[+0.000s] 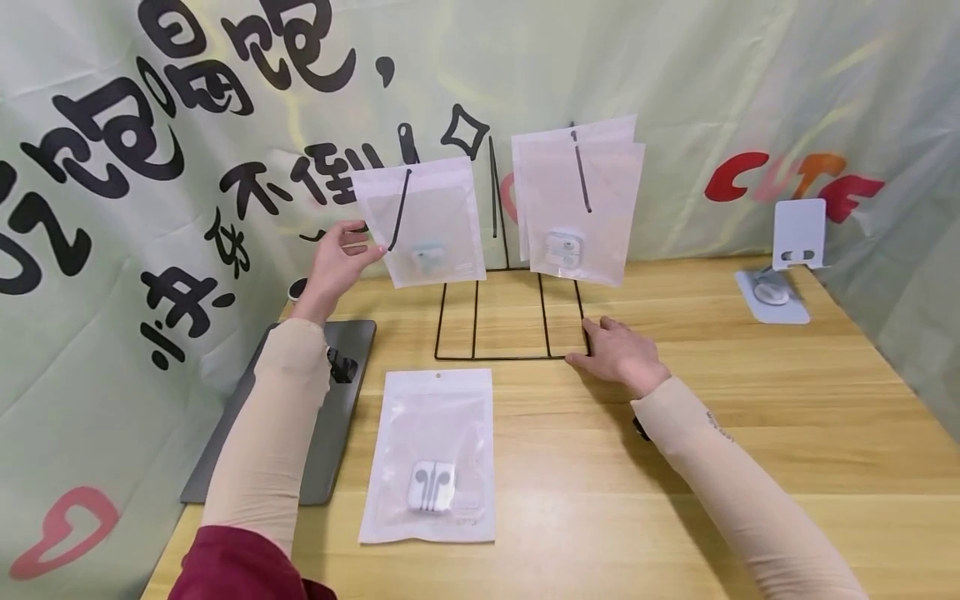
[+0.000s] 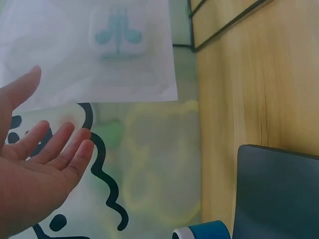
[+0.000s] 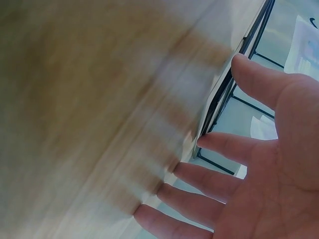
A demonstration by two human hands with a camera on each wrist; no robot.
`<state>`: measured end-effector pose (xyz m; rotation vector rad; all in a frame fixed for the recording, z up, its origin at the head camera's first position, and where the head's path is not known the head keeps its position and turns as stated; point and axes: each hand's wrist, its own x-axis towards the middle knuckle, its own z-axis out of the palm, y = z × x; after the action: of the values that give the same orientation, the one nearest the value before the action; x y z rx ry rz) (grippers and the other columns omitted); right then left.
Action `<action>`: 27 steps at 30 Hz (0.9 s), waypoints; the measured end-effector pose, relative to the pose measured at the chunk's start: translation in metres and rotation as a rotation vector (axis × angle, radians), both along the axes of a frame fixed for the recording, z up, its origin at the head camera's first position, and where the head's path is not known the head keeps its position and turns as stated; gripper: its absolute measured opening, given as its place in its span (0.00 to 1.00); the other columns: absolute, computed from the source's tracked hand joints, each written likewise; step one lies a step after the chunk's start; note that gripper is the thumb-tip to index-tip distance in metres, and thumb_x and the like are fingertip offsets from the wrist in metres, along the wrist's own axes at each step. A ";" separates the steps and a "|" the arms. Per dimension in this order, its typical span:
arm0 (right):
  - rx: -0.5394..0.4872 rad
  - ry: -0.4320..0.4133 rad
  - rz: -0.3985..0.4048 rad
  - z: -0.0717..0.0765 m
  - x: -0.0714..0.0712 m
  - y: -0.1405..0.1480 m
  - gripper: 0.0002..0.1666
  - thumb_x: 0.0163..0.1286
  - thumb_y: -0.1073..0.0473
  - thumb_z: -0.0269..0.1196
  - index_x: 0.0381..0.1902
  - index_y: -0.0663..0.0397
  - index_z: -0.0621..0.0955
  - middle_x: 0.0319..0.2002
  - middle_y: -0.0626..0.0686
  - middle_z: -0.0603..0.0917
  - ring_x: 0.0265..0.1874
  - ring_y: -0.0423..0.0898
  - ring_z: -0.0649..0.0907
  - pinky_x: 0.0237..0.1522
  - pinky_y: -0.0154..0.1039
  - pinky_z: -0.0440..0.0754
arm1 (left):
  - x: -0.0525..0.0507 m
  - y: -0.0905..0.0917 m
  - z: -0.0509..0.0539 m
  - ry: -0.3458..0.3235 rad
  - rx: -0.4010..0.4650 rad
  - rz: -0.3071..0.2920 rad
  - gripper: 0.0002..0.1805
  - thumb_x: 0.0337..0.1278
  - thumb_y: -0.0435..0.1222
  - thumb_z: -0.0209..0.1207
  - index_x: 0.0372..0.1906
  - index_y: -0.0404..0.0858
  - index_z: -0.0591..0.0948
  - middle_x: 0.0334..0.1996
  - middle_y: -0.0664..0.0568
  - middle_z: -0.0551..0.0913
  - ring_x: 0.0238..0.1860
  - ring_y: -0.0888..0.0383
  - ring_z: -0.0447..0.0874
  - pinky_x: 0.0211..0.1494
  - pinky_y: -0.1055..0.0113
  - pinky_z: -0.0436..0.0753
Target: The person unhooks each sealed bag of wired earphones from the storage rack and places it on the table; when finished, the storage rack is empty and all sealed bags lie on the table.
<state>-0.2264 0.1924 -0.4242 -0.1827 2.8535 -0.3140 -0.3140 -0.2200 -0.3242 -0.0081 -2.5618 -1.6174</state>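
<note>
My left hand (image 1: 341, 262) is beside a white pouch (image 1: 442, 200) that hangs from a hook on a black wire rack (image 1: 495, 358). Its thumb is near the hook's tip, and the fingers are spread, holding nothing. In the left wrist view, boxed earphones (image 2: 118, 32) show faintly through that pouch. Extended fingers of my right hand (image 1: 618, 354) touch the front right corner of the rack's base; thumb and index finger meet the wire in the right wrist view. Two more pouches (image 1: 611, 200) hang overlapped on the rack's right hook. Flat before the rack lies another pouch (image 1: 442, 417) with boxed earphones (image 1: 432, 487).
A dark grey flat slab, perhaps a laptop (image 1: 348, 417), lies under my left forearm. Behind it stands a small blue and white cylinder (image 2: 207, 231). A white phone stand (image 1: 798, 233) is at the table's far right. Printed cloth (image 1: 675, 75) hangs behind the table.
</note>
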 end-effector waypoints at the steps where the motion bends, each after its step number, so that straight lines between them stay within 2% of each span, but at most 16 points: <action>1: 0.000 0.001 0.002 0.000 0.001 0.000 0.49 0.70 0.32 0.55 0.77 0.55 0.57 0.73 0.69 0.56 0.69 0.68 0.60 0.49 0.70 0.71 | -0.002 0.001 0.000 -0.006 0.010 0.002 0.37 0.59 0.42 0.69 0.70 0.38 0.66 0.64 0.41 0.71 0.63 0.46 0.71 0.61 0.54 0.73; 7: 0.001 0.003 0.009 -0.003 0.003 -0.002 0.49 0.70 0.32 0.56 0.77 0.55 0.58 0.73 0.69 0.57 0.69 0.67 0.61 0.50 0.69 0.71 | -0.011 0.006 -0.005 -0.030 0.042 0.000 0.34 0.57 0.36 0.69 0.67 0.35 0.69 0.59 0.42 0.75 0.59 0.48 0.75 0.59 0.57 0.75; 10: 0.001 0.006 0.007 -0.003 0.004 -0.003 0.49 0.70 0.33 0.56 0.77 0.55 0.58 0.73 0.68 0.56 0.69 0.67 0.60 0.51 0.70 0.70 | -0.015 0.009 -0.008 -0.028 0.034 -0.006 0.30 0.57 0.34 0.69 0.64 0.34 0.72 0.56 0.42 0.77 0.57 0.48 0.77 0.58 0.57 0.75; 14: 0.002 0.003 0.009 -0.003 0.004 -0.004 0.49 0.71 0.32 0.56 0.77 0.55 0.57 0.73 0.68 0.56 0.69 0.67 0.60 0.51 0.70 0.70 | -0.019 0.010 -0.009 -0.014 0.021 0.024 0.22 0.60 0.34 0.67 0.58 0.35 0.77 0.50 0.45 0.80 0.53 0.52 0.78 0.57 0.60 0.74; 20: -0.005 0.008 0.006 0.000 0.003 -0.003 0.49 0.71 0.33 0.56 0.77 0.55 0.57 0.73 0.69 0.56 0.69 0.68 0.61 0.50 0.70 0.71 | -0.020 0.016 -0.002 0.011 0.155 0.048 0.20 0.60 0.36 0.68 0.55 0.34 0.82 0.46 0.46 0.85 0.49 0.57 0.80 0.56 0.62 0.72; 27: -0.001 0.005 0.002 0.001 0.002 0.000 0.49 0.71 0.33 0.56 0.77 0.56 0.57 0.73 0.69 0.56 0.69 0.68 0.60 0.51 0.70 0.71 | -0.019 0.019 0.002 0.017 0.202 0.064 0.19 0.57 0.37 0.70 0.52 0.34 0.84 0.43 0.47 0.87 0.48 0.57 0.82 0.55 0.60 0.76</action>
<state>-0.2248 0.1920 -0.4230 -0.1872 2.8583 -0.3155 -0.3334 -0.2009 -0.3219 0.0759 -2.3490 -1.8344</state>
